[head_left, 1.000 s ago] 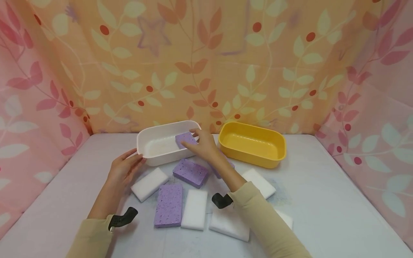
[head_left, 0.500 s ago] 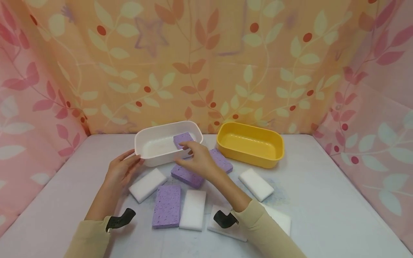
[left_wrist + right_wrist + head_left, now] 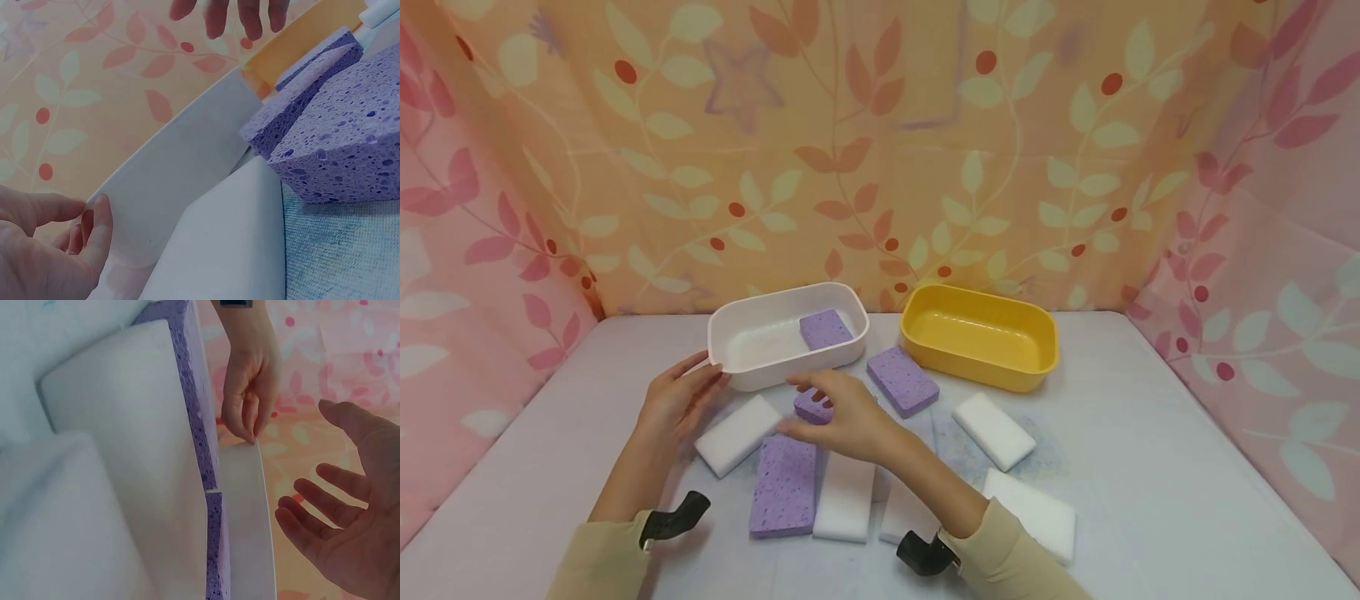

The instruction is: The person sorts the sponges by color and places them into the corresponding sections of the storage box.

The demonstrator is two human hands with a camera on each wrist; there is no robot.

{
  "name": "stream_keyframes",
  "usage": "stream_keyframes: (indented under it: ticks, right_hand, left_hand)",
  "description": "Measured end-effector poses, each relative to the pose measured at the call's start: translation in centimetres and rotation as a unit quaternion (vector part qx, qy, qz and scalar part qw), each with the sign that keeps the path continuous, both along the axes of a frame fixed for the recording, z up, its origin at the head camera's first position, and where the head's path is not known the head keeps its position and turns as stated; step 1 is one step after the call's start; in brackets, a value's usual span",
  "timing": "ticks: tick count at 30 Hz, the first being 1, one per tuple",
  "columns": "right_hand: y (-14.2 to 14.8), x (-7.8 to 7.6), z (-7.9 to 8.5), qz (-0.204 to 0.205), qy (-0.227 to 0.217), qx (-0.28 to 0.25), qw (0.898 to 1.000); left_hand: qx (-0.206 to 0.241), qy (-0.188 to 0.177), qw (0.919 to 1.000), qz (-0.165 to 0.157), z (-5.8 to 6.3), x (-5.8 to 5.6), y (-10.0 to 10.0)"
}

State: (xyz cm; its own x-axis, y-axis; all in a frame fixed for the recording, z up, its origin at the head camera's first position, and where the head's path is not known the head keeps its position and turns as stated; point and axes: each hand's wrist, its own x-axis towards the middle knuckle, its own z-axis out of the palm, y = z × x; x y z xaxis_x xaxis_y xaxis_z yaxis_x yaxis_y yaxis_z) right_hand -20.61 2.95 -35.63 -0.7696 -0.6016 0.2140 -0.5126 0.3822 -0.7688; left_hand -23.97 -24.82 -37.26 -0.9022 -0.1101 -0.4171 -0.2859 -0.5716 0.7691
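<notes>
Purple sponges [image 3: 782, 487] lie inside and before a white tub [image 3: 797, 362]. At left, the left hand [image 3: 673, 404] pinches its rim, a white block [image 3: 739, 435] nearby. The right hand [image 3: 846, 421], empty, fingers loosely spread, partly hides one sponge; its forearm [image 3: 936, 492] overlaps another block. Rightmost stands a yellow tub [image 3: 977, 367].

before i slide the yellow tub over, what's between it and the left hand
The head view shows the white tub, with a purple sponge inside, then a strip of tabletop with another purple sponge at its near end.
</notes>
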Motion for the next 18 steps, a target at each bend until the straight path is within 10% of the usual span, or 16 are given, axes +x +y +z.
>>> stream_keyframes:
  ticks: [18]
  right_hand:
    - [-1.0,0.4,-1.3,0.097,0.036,0.091,0.99]
  left_hand:
    - [0.016,0.029,0.9994,-0.011,-0.6,-0.4,-0.6]
